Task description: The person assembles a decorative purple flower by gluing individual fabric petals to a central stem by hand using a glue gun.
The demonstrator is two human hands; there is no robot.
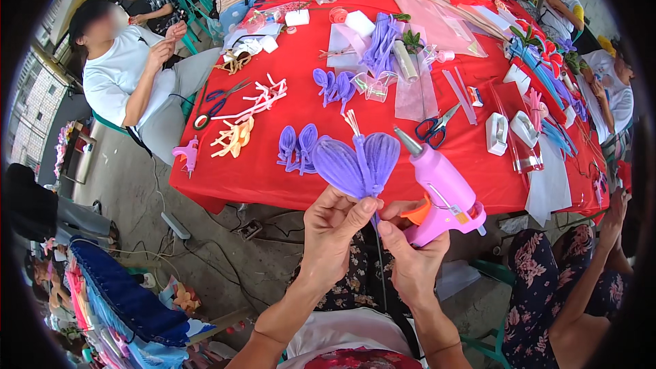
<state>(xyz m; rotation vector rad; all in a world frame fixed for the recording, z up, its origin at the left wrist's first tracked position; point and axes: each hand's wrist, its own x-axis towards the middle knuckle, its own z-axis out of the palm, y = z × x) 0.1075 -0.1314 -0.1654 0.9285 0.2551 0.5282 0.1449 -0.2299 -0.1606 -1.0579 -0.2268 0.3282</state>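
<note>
Flower [366, 167], purple and fuzzy, stands upright between your hands, in front of the red table's [260, 179] near edge. Your left hand [337, 229] pinches it at the base, thumb across the front, and the dark stem [382, 266] runs down between your forearms. Your right hand [413, 249] grips the pink glue gun [445, 188], its nozzle pointing up just beside the right-hand petal. The overlap makes it hard to tell whether your right fingertips press the stem too. To do this well, pinch low and firmly so the petals sit evenly about the pale stamens [352, 123]; leave the trigger alone while you settle them, and angle the nozzle clear of fuzz and fingers. Beyond the flower, to its left, lie purple loops [309, 141]; to its right, scissors [431, 131]. Farther back rest more loops [332, 85], then a purple bundle [383, 44]. A co-worker [126, 72] sits at the table's left side.
</note>
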